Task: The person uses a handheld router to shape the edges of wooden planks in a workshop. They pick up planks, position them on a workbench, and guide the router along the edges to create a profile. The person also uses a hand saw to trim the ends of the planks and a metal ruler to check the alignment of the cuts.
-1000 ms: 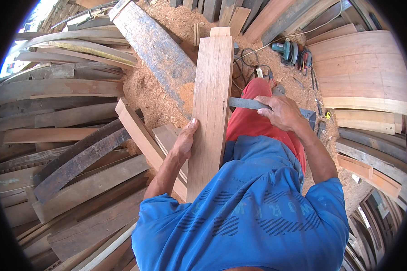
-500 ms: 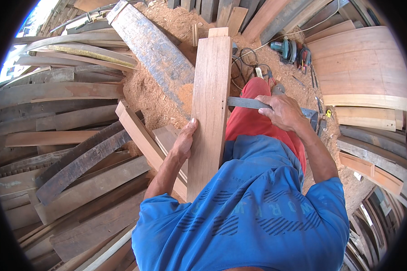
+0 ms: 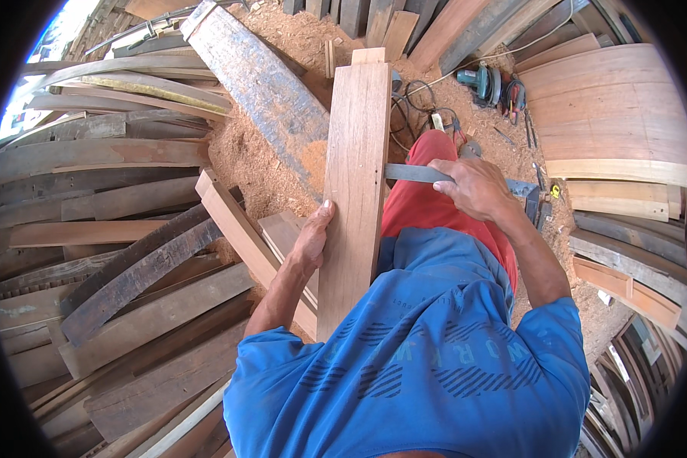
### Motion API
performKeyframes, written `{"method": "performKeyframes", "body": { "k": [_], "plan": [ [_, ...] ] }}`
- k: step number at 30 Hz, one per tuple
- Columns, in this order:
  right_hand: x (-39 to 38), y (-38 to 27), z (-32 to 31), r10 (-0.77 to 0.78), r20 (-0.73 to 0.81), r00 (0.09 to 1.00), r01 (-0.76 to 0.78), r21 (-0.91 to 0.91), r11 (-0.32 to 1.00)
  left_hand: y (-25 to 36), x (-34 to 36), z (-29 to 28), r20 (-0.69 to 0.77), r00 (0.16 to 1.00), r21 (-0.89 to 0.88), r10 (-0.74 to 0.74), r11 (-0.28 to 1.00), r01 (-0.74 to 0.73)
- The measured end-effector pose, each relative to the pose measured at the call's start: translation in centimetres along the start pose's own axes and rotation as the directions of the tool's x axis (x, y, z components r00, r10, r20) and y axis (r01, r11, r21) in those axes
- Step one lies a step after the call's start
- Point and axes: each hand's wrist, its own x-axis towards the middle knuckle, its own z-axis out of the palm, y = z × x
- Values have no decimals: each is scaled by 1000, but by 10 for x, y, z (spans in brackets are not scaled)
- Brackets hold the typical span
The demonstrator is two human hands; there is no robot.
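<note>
A long, light-brown wooden plank (image 3: 353, 198) stands out lengthwise in front of me, with a narrower tongue at its far end. My left hand (image 3: 313, 237) is closed on its left edge, thumb near the top face. My right hand (image 3: 473, 191) grips a flat grey metal bar (image 3: 416, 173), which reaches across to the plank's right edge; I cannot tell whether its end enters the wood or is hidden there. My red-clad leg (image 3: 427, 206) lies beneath the bar.
A weathered board (image 3: 252, 84) lies on the sawdust-covered ground (image 3: 237, 145). Stacked timber (image 3: 99, 183) fills the left side and planks (image 3: 603, 114) line the right. A teal circular saw (image 3: 473, 84), coiled cables (image 3: 416, 95) and small hand tools (image 3: 542, 179) lie beyond my right hand.
The view has shifted very slightly. Both hands keep their grip, and the plank and metal bar show almost no movement.
</note>
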Motion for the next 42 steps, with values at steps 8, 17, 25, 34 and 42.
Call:
{"method": "performKeyframes", "body": {
  "k": [8,17,25,34,42],
  "plan": [
    [2,0,0,38,60,997,-37,-16,999,4,-3,3,-1,1000,30,-3,1000,3],
    [0,-3,-5,23,66,998,-22,-14,1000,2,-1,2,1,1000,-8,-1,1000,1],
    [-2,14,7,-4,-5,1000,4,4,1000,-1,5,-2,-8,1000,27,-23,999,24],
    [-61,237,39,525,-462,715,-491,203,847,-39,46,-19,-4,984,-260,-179,950,172],
    [-142,451,237,943,-214,256,-733,592,334,-53,44,-1,-2,959,-290,-283,918,271]
  ]
}}
